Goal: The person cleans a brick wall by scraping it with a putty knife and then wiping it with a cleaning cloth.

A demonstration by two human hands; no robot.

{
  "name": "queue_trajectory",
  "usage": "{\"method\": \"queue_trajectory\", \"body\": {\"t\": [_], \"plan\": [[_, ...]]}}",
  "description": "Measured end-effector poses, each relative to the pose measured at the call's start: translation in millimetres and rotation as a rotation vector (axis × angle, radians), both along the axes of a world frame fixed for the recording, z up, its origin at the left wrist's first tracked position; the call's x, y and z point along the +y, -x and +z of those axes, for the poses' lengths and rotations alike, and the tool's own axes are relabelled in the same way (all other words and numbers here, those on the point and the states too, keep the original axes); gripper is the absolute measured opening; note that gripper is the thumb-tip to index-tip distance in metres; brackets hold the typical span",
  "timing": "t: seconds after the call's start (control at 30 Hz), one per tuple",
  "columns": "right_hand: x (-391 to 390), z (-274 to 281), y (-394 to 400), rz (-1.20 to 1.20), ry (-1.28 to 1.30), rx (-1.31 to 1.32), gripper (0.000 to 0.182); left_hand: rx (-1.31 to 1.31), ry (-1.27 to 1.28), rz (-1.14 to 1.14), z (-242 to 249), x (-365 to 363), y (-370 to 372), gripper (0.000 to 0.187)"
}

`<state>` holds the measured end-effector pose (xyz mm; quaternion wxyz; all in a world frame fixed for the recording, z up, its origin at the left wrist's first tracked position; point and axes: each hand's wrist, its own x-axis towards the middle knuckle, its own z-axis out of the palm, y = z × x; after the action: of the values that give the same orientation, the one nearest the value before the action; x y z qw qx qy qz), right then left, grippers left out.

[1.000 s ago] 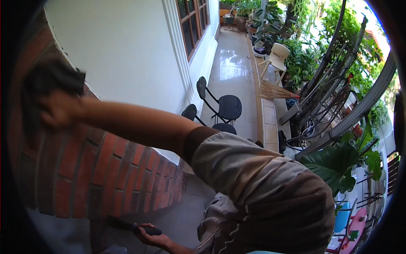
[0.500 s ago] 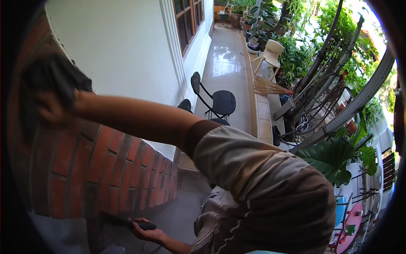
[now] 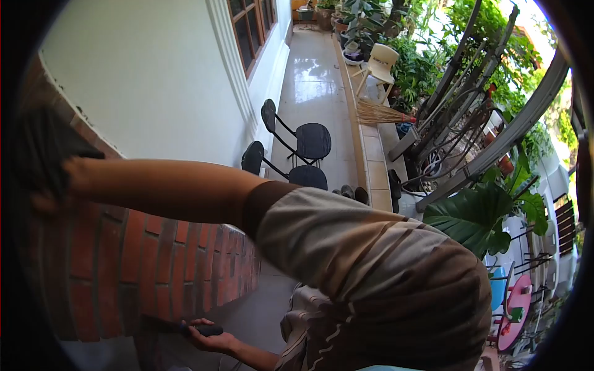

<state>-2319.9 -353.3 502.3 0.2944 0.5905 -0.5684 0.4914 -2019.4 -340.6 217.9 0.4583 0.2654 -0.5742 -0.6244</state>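
My right arm stretches across to the left edge of the view. My right hand (image 3: pixel 46 201), smeared by motion, is closed on a bunched black cloth (image 3: pixel 46 148) against the red brick surface (image 3: pixel 136 260). The cloth covers most of the fingers. Low in the view, my left hand (image 3: pixel 207 337) is turned palm up, its fingers wrapped round the black handle of a flat dark tool (image 3: pixel 164 324). The tool's thin end points left toward the lower edge of the bricks; its exact kind is hard to tell in the shade.
A white wall (image 3: pixel 154 74) with a window (image 3: pixel 250 31) rises beyond the bricks. Two black chairs (image 3: pixel 313 141) stand on the tiled floor (image 3: pixel 312 68). Along the right are a broom (image 3: pixel 377 114), a cream chair (image 3: pixel 382 62), metal bars, plants and a pink table (image 3: pixel 515 309).
My right hand has moved left and down over the bricks with the black cloth. The view has shifted, so more of the second black chair shows. My left hand keeps its hold.
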Motion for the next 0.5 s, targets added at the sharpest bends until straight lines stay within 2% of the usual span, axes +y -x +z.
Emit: {"method": "queue_trajectory", "body": {"t": [0.13, 0.4, 0.5], "plan": [[-5, 28, 9, -0.055, 0.154, -0.01, 0.047, 0.03, 0.009, 0.026, 4, -2, 5, 0.043], [-22, -51, -16, 0.127, -0.116, 0.053, 0.046, 0.004, 0.094, 0.072, -3, -11, 15, 0.036], [-19, -32, -4, 0.12, -0.036, 0.023, 0.046, 0.007, 0.012, 0.043, -3, -12, 14, 0.035]]}}
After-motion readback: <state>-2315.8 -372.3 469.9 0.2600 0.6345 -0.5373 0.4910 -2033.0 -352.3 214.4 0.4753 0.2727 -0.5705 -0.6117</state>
